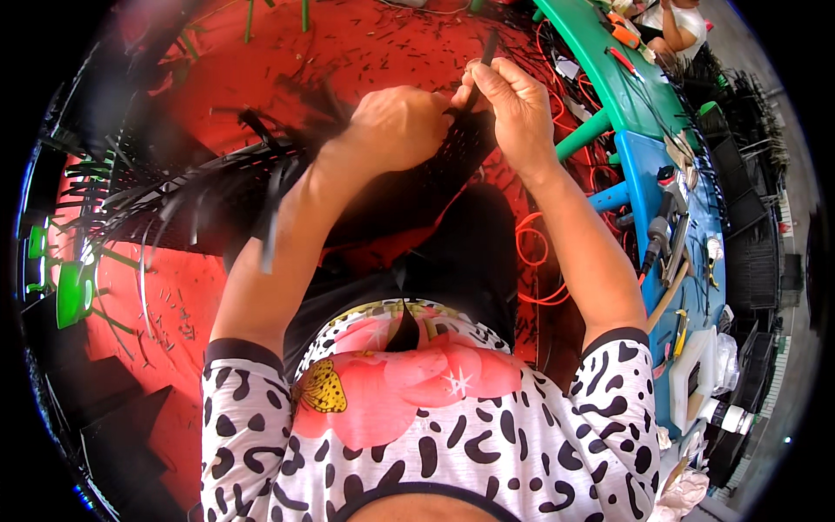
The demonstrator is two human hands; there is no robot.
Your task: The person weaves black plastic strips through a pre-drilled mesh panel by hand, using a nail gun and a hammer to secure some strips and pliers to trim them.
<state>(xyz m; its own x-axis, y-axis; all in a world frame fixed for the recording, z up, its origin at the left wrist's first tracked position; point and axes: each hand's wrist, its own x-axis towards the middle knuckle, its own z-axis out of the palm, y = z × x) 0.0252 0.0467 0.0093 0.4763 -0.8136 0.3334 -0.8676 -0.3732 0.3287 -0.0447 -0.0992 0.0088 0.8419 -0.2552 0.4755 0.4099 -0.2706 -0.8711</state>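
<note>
Across my lap lies a dark woven piece (383, 198) of flat black strips, with many loose strip ends sticking out on its left side. My left hand (402, 128) is closed in a fist at the piece's far edge, gripping it. Thumb and fingers of my right hand (522, 113) are pinched together on a narrow black strip (492, 43) that rises from that edge. The two hands are close together, and the fingertips of the left are partly hidden. Some loose ends near my left forearm are blurred.
Red flooring (191, 296) is strewn with black scraps. To the right stand a green table (600, 52) and a blue table (648, 191) carrying a power tool (658, 235), a yellow-handled tool (681, 335) and a white tray (691, 374). Orange-red hoses (531, 248) trail beneath. Another person (683, 30) sits at far right.
</note>
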